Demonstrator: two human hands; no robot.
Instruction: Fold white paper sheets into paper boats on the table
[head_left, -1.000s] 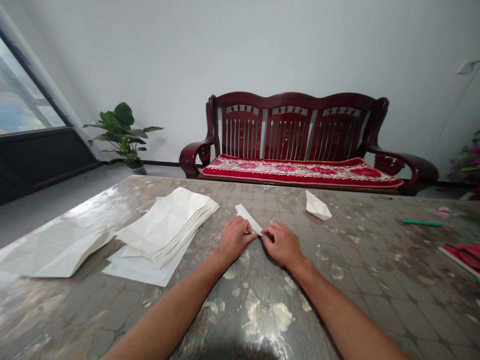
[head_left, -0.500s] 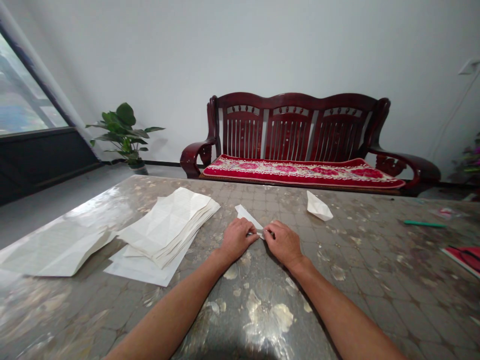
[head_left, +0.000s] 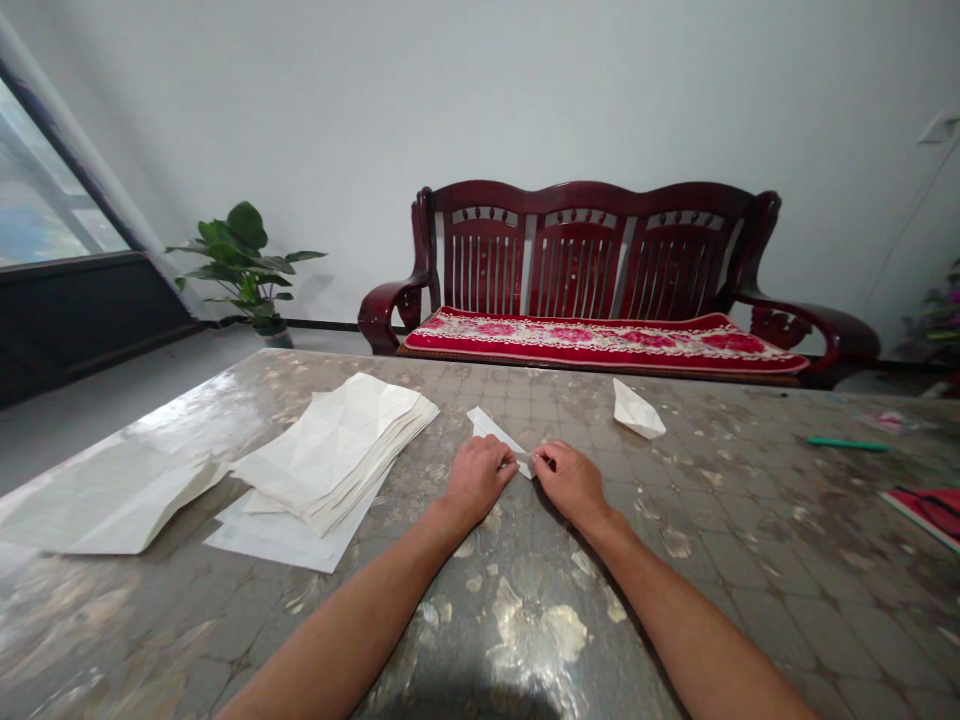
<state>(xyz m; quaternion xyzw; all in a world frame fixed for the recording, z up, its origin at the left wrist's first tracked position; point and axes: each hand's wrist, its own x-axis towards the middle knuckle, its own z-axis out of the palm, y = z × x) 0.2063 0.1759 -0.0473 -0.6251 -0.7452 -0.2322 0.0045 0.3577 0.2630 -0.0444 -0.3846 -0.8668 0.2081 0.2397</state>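
I see the left hand (head_left: 480, 475) hold the folded paper (head_left: 496, 427) on the counter (head_left: 720, 560). The right hand (head_left: 571, 485) is narrow at this paper's near end; its grip I cannot tell.

Both forearms are bare and enter from the lower edge, converging forward. Left forearm (head_left: 352, 625) angles inward to the left wrist (head_left: 448, 512); right forearm (head_left: 686, 615) mirrors it to the right wrist (head_left: 606, 522). Left hand (head_left: 478, 475): back uppermost, fingers bent, fingertips gathered. Right hand (head_left: 571, 482): fingers curled, fingertips pointing inward. Hands close together, not touching.
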